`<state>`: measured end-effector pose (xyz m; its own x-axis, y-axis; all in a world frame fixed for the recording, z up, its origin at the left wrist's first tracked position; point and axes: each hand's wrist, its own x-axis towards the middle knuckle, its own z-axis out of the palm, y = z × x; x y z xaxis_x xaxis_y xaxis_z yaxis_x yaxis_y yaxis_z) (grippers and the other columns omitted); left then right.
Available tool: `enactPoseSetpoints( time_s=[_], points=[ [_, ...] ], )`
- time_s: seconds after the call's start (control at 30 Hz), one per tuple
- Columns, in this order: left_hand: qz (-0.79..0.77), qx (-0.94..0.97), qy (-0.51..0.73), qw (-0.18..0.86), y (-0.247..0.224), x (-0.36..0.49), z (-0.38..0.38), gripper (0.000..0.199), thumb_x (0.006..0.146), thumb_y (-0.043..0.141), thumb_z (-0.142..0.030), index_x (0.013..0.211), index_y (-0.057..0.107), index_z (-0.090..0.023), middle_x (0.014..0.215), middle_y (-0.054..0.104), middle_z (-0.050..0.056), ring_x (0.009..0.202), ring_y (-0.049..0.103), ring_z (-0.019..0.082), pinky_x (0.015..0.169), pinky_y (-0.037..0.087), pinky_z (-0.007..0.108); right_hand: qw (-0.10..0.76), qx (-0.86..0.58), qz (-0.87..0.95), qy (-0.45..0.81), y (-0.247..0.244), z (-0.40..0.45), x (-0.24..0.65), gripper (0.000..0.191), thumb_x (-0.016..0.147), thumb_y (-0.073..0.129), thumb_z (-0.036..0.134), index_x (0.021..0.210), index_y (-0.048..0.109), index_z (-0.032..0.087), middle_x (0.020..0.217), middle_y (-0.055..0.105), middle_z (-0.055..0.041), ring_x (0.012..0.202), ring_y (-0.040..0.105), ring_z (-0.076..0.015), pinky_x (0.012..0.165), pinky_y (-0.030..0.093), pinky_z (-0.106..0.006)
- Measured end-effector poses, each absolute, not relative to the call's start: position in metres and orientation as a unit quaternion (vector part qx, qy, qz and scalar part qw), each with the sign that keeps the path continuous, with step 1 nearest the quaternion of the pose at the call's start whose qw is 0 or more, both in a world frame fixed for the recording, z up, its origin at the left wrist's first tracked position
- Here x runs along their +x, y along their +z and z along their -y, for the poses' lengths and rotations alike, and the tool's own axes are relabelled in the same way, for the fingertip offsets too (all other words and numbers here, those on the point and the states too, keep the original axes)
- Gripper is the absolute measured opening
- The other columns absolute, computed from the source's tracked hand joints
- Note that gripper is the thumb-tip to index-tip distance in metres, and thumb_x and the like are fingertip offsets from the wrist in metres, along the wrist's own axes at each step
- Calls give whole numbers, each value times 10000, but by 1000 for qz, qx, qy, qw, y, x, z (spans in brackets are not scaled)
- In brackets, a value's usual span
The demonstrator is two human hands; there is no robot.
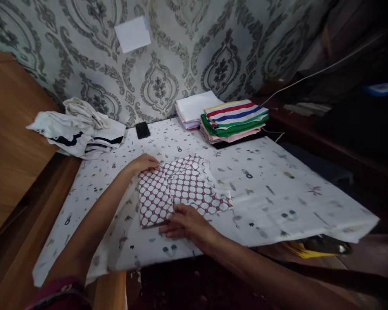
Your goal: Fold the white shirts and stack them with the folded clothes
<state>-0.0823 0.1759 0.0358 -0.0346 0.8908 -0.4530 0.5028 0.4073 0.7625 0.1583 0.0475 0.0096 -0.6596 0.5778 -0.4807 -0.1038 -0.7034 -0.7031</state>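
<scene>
A white shirt [194,185] with a red and dark lattice print lies partly folded in front of me, its neckline toward the right. One part is folded over the left side, making a flat panel. My left hand [145,163] is closed at the panel's far edge, its fingertips on the fabric. At the near edge of the fold, my right hand [190,224] has its thumb on the cloth and its fingers along the border, holding it. The fingertips are partly hidden by the cloth.
A patterned white sheet [265,202] covers the table. Folded clothes [236,116], striped, green and pink, are stacked at the back beside folded white cloth [197,107]. A black phone [142,130] lies near crumpled white clothes [84,129]. Wooden furniture [16,137] stands left.
</scene>
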Motion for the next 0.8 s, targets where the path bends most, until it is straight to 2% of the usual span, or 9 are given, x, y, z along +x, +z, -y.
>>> enactPoseSetpoints(
  time_s=[0.13, 0.27, 0.43, 0.6, 0.67, 0.8],
  points=[
    [-652, 600, 176, 430, 36, -92, -173, 274, 633, 647, -193, 885, 744, -147, 662, 642, -2, 589, 537, 117, 507, 369, 218, 188, -395, 306, 845, 15, -54, 153, 278, 822, 688, 405, 783, 528, 181, 819, 685, -58, 672, 719, -165, 626, 583, -291],
    [-637, 675, 187, 322, 24, -96, -171, 234, 654, 615, -217, 852, 724, -156, 631, 600, -22, 607, 525, 128, 571, 402, 239, 203, -415, 372, 805, 19, -55, 144, 278, 810, 676, 327, 692, 455, 206, 651, 577, 20, 649, 696, -159, 540, 516, -240],
    [-648, 686, 207, 258, 8, -99, -172, 139, 689, 598, -268, 747, 675, -168, 662, 625, -9, 649, 546, 143, 615, 422, 253, 283, -381, 653, 590, 25, -57, 145, 246, 792, 606, 226, 624, 428, 208, 578, 472, 49, 612, 611, -130, 508, 403, -215],
    [-662, 684, 215, 219, 2, -100, -170, 126, 708, 592, -265, 763, 669, -181, 697, 643, -4, 676, 560, 159, 655, 428, 277, 130, -397, 647, 638, 18, -66, 157, 192, 806, 552, 158, 726, 390, 223, 590, 588, 51, 411, 573, -102, 379, 359, -196],
    [-655, 694, 221, 202, 1, -99, -168, 149, 730, 586, -270, 817, 676, -189, 743, 655, 0, 710, 569, 166, 682, 442, 283, 107, -395, 635, 655, 16, -68, 160, 164, 808, 566, 159, 785, 415, 220, 636, 635, 35, 418, 597, -104, 362, 369, -185],
    [-599, 740, 229, 202, 1, -94, -164, 236, 787, 553, -273, 976, 674, -201, 901, 665, 27, 832, 594, 182, 778, 473, 301, 90, -401, 579, 704, 15, -69, 158, 155, 849, 572, 253, 850, 420, 223, 628, 621, 29, 436, 617, -122, 361, 410, -192]
  ],
)
